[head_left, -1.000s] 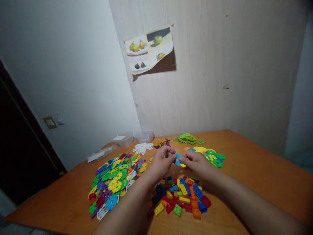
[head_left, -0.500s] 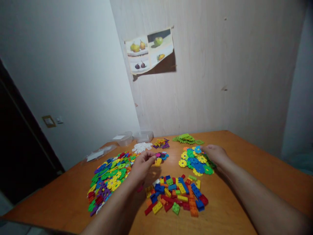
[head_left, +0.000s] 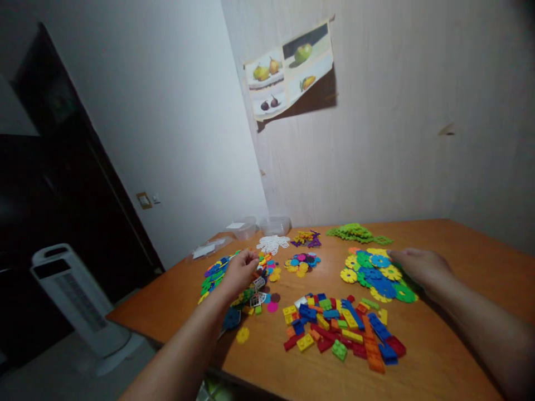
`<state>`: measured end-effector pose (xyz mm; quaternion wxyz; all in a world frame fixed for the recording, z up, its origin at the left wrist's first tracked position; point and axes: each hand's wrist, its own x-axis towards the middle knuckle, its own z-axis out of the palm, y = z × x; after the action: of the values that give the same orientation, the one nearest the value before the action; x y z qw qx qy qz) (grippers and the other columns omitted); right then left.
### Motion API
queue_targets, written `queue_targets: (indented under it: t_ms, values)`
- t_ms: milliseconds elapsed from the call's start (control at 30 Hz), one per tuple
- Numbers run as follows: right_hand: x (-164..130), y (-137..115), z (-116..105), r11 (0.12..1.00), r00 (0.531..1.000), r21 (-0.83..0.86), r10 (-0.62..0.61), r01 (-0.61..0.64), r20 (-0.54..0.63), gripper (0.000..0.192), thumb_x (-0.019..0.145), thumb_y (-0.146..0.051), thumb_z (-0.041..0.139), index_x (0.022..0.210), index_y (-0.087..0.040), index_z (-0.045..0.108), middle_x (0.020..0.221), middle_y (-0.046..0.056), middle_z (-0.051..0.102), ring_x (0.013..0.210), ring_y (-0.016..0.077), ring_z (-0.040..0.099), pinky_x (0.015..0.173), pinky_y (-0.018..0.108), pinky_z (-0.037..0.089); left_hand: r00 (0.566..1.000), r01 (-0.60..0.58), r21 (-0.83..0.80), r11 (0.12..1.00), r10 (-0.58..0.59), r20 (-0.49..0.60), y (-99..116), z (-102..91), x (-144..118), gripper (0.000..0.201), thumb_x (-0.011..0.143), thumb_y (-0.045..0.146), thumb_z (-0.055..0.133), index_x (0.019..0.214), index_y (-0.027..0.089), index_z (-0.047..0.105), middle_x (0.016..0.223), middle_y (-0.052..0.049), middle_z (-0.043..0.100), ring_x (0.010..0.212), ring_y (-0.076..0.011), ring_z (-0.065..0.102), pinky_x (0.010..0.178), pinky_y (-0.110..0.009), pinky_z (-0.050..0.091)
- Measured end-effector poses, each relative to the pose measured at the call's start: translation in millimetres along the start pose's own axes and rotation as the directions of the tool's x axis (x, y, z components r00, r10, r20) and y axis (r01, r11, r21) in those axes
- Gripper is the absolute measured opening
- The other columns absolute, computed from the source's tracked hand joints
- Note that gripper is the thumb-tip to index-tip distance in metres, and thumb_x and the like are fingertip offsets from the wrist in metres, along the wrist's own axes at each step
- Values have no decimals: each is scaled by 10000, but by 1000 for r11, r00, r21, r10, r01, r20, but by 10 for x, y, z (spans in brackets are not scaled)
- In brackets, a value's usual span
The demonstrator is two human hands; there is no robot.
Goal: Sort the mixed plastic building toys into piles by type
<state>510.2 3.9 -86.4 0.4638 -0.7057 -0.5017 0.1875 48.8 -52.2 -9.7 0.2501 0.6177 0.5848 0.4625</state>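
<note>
My left hand [head_left: 241, 270] is over the mixed pile of plastic pieces [head_left: 215, 277] on the left, fingers curled in a pinch; anything inside them is hidden. Near it lie white lattice pieces [head_left: 258, 299] and a magenta disc [head_left: 272, 307]. My right hand [head_left: 422, 271] reaches in from the right, its fingertips closed at the edge of a yellow flower disc [head_left: 377, 252]. That disc sits at the top of a heap of large flower discs [head_left: 382, 287] in yellow, green and blue. Between the hands is a cluster of small coloured discs [head_left: 301, 266].
Building bricks [head_left: 334, 328] spread across the front of the wooden table [head_left: 251, 367]. Behind are white pieces [head_left: 272, 244], yellow and purple pieces [head_left: 307, 238], light green pieces [head_left: 355, 233] and clear containers [head_left: 276, 225]. A white tower appliance [head_left: 77, 301] stands on the floor at left.
The view has turned left. My left hand has moved from the small discs back over the mixed pile. A yellow flower disc now shows at my right fingertips, still beside the flower-disc heap.
</note>
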Motion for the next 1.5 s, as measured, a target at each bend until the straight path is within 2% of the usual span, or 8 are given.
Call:
queue_targets:
  t_ms: [133,267,400,500,767,1067,1267,1500]
  values:
    - [19,1,-58,992,999,-128,16,-21,-34,419,833,-580,600,695,-200,713,702,108,705,612,209,587,586,357,344,996,-60,324,944,35,83,-106,-82,-1,106,816,292,605,807,186,609,747,-14,656,716,-174,610,631,-258,414]
    - [-39,-85,-88,984,999,-180,-1,-6,-38,481,825,-649,513,712,-221,702,675,50,689,664,233,620,583,323,355,981,-133,643,754,8,193,-60,-100,-55,95,826,237,628,871,196,700,914,-51,735,845,-197,648,693,-272,406]
    - [-119,-176,-98,982,1000,-186,-16,13,-13,478,838,-636,478,701,-222,674,639,35,659,640,218,609,568,315,334,971,-174,812,557,-40,235,-8,-65,-102,146,809,362,680,835,220,702,913,-65,739,856,-236,657,691,-302,383]
    - [-139,-195,-112,977,1000,-212,-20,17,-12,453,831,-616,482,694,-223,662,654,41,659,653,220,605,574,317,327,973,-188,857,479,-28,229,-6,-34,-115,195,795,424,685,832,232,691,922,-71,736,884,-266,656,712,-325,383]
    - [-84,-97,-164,977,996,-207,35,-51,-80,473,846,-624,474,769,-221,708,744,81,706,681,242,610,605,334,355,972,-181,882,435,-56,227,85,7,-176,184,791,391,667,883,233,691,1010,-89,741,993,-312,653,770,-362,394]
    - [-100,-41,-151,978,993,-202,30,-52,-112,451,856,-602,476,792,-215,698,791,101,718,685,246,611,613,337,375,969,-216,887,407,-18,245,129,21,-241,187,895,299,523,828,217,676,975,-98,746,986,-298,668,783,-367,385]
    - [-160,-193,-150,961,991,-269,35,-69,-129,500,873,-666,440,893,-252,720,868,98,727,736,257,612,614,329,375,967,-230,857,461,9,254,81,9,-275,278,856,500,649,897,227,682,1028,-90,748,995,-304,659,835,-375,395]
    - [-433,-497,-30,936,990,-331,-138,120,-30,520,887,-735,392,867,-306,685,778,27,693,701,233,610,582,303,339,971,-227,895,384,15,240,85,76,-283,240,930,357,509,914,227,710,1042,-120,752,1014,-307,665,852,-399,391]
